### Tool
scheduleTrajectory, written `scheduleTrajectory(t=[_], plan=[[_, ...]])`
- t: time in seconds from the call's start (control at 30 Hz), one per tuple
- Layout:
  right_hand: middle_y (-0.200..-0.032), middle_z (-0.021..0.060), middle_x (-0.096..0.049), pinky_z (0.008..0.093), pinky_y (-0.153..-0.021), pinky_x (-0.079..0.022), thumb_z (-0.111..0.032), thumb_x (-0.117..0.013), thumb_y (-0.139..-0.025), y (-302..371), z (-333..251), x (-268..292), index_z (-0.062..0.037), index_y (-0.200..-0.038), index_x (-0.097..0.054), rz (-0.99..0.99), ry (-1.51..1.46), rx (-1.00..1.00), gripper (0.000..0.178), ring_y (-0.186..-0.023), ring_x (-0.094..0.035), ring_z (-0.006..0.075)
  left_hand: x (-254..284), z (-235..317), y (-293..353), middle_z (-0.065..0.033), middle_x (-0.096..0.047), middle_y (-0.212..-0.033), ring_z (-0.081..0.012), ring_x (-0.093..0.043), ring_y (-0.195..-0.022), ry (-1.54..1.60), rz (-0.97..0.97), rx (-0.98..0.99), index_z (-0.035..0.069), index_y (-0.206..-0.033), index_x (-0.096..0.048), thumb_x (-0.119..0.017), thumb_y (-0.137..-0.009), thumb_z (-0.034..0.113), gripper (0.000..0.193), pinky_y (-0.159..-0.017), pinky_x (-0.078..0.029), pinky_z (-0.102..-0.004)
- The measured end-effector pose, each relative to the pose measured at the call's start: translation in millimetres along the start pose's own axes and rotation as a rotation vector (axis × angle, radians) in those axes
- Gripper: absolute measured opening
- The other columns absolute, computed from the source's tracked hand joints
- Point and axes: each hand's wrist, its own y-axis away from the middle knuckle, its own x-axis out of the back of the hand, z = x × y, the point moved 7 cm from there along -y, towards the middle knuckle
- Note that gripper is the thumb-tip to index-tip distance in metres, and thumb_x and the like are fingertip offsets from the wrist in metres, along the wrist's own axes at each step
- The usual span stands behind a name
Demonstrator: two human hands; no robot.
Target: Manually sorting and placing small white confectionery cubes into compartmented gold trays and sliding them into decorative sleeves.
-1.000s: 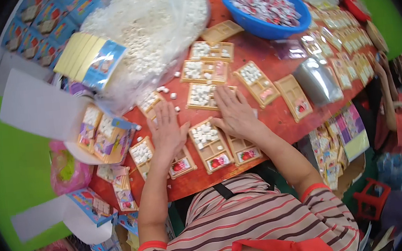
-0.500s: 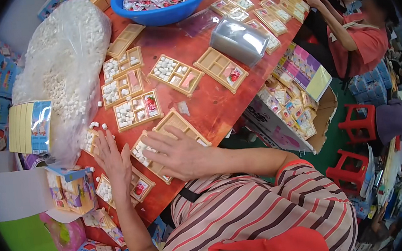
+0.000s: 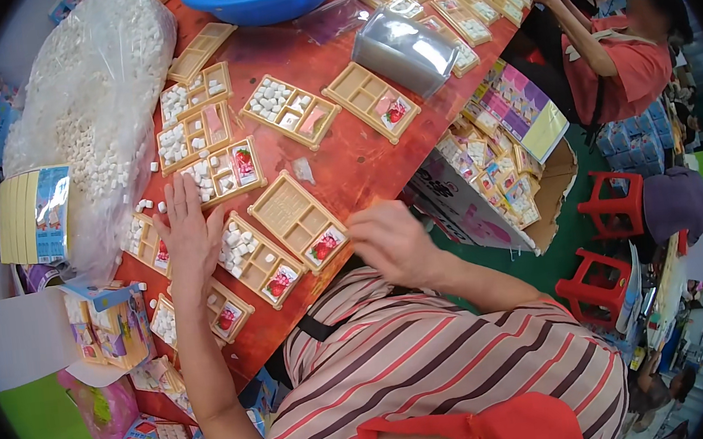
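Observation:
My left hand [image 3: 188, 239] reaches over the tabletop, fingers outstretched and apart, holding nothing. It lies between a tan divided tray [image 3: 151, 243] of white marshmallow-like pieces and another such tray [image 3: 256, 261], which has a strawberry-print sachet [image 3: 281, 282]. My right hand [image 3: 392, 245] is closed with fingers curled at the table's near edge; whether anything is inside is hidden. Its fingertips are beside the corner of a tray [image 3: 287, 211] that holds a strawberry-print sachet [image 3: 325, 246] and no white pieces. Partly behind my left wrist sits one more tray [image 3: 229, 312].
A large clear bag [image 3: 95, 100] of white pieces lies at left. A blue basin [image 3: 267, 6] of sachets stands at the far side, near a bent clear plastic sheet [image 3: 404, 49]. A carton [image 3: 468, 200] stands right of the table; another person [image 3: 620, 67] works beyond.
My right hand has drawn back rightward from over the trays to the table edge, its fingers curling. My left hand has shifted slightly up. The view has shifted a little.

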Motion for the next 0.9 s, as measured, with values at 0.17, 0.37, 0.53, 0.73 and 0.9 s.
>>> scheduleTrajectory(t=[0.17,0.37,0.53,0.73,0.9], plan=[[-0.083,0.0091,-0.061,0.0340,-0.073,-0.046,-0.007,-0.061,-0.085,32.6,64.4,33.7,-0.0030,-0.090,-0.064,0.098,-0.011,-0.315,0.007,-0.078,-0.061,0.0266,35.0,12.2,17.7,-0.0136,-0.024,-0.156,-0.0312,-0.020,-0.145,0.118,0.201,-0.058,0.005,-0.149,-0.027,-0.053,-0.091,0.030,0.068,-0.114,-0.011,-0.0557],[-0.081,0.0087,-0.060,0.0289,-0.063,-0.047,-0.017,-0.059,-0.089,96.7,150.4,19.3,0.0008,-0.090,-0.062,0.115,-0.273,-0.864,0.018,-0.068,-0.060,0.0161,58.0,48.4,61.0,-0.0217,-0.037,-0.147,-0.0347,-0.038,-0.132,0.358,0.333,-0.184,0.001,-0.140,-0.043,-0.058,-0.087,0.010,0.055,-0.108,-0.027,-0.0453],[-0.084,0.0127,-0.062,0.0333,-0.068,-0.048,-0.023,-0.058,-0.090,97.3,143.0,-21.9,-0.0002,-0.093,-0.064,-0.152,-0.367,-0.813,0.024,-0.073,-0.061,0.0232,47.3,70.9,126.8,-0.0225,-0.056,-0.127,-0.0388,-0.054,-0.116,0.719,0.268,-0.216,-0.001,-0.127,-0.054,-0.060,-0.084,0.005,0.043,-0.099,-0.040,-0.0452],[-0.087,0.0192,-0.063,0.0412,-0.075,-0.049,-0.024,-0.055,-0.090,72.6,65.3,-38.5,0.0004,-0.093,-0.065,-0.634,-0.209,-0.513,0.027,-0.086,-0.063,0.0350,45.1,72.3,164.6,-0.0195,-0.063,-0.111,-0.0343,-0.062,-0.102,0.890,0.280,-0.069,-0.002,-0.116,-0.060,-0.061,-0.080,-0.001,0.036,-0.087,-0.049,-0.0388],[-0.088,0.0175,-0.064,0.0384,-0.074,-0.049,-0.023,-0.056,-0.090,27.9,21.2,-27.8,-0.0001,-0.094,-0.065,-0.861,-0.230,-0.416,0.025,-0.085,-0.063,0.0321,38.8,47.0,195.4,-0.0170,-0.066,-0.104,-0.0301,-0.064,-0.097,0.919,0.434,0.122,-0.002,-0.110,-0.063,-0.057,-0.083,-0.005,0.028,-0.086,-0.050,-0.0357]])
